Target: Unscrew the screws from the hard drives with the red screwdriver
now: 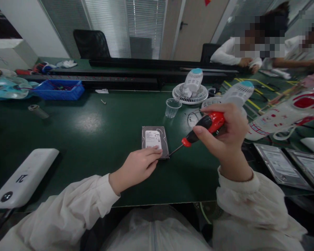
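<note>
A hard drive [162,135] with a white label lies flat on the green table in front of me. My left hand [140,165] holds it at its near edge, fingers over the label and thumb by the lower side. In my right hand [226,134] is a red and black screwdriver [204,122], tilted, its shaft running down to the left. The tip meets the drive's near right corner; whether it sits in a screw is too small to tell.
A clear plastic cup [172,108] and white fan parts [190,91] stand beyond the drive. A blue bin [59,90] is at the far left, a white device marked 21 [23,177] near left. More hard drives [279,165] and a large bottle [285,111] are at right. Two people sit across.
</note>
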Available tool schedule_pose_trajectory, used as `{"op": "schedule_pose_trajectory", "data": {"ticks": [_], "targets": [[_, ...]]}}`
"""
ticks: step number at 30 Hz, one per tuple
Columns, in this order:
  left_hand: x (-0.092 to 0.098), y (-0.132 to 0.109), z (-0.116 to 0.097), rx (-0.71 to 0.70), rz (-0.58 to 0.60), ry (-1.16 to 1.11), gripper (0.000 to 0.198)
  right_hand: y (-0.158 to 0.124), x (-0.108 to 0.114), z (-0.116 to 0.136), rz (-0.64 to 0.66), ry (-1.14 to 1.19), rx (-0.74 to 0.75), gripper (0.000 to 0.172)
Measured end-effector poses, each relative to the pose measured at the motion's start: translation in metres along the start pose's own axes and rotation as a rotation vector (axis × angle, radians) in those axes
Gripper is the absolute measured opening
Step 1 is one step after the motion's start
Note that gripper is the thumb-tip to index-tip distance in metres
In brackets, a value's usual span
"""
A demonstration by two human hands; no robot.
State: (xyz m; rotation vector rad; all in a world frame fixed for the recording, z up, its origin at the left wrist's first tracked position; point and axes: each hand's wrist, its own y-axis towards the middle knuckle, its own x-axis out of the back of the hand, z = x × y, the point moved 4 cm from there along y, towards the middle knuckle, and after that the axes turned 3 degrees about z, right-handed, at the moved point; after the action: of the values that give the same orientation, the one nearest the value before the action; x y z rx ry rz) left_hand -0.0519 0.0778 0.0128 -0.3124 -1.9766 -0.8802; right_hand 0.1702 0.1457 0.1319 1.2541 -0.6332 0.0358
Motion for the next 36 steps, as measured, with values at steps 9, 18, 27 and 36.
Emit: {"op": "schedule_pose_trajectory", "data": {"ticks": [9,18,27,36], "targets": [[-0.001,0.0,0.001,0.002,-0.005,-0.016,0.025,0.001,0.001,0.001,0.008,0.036,-0.014,0.034],[0.0,-0.001,0.001,0.003,-0.009,-0.007,0.026,-0.001,-0.005,0.001,0.116,0.191,-0.051,0.042],[0.001,0.0,-0.001,0.004,0.006,-0.003,0.025,0.003,-0.008,0.004,0.005,0.033,-0.032,0.032],[0.002,-0.001,0.0,0.002,-0.005,0.005,0.026,0.008,-0.009,0.011,-0.006,-0.02,0.067,0.029]]}}
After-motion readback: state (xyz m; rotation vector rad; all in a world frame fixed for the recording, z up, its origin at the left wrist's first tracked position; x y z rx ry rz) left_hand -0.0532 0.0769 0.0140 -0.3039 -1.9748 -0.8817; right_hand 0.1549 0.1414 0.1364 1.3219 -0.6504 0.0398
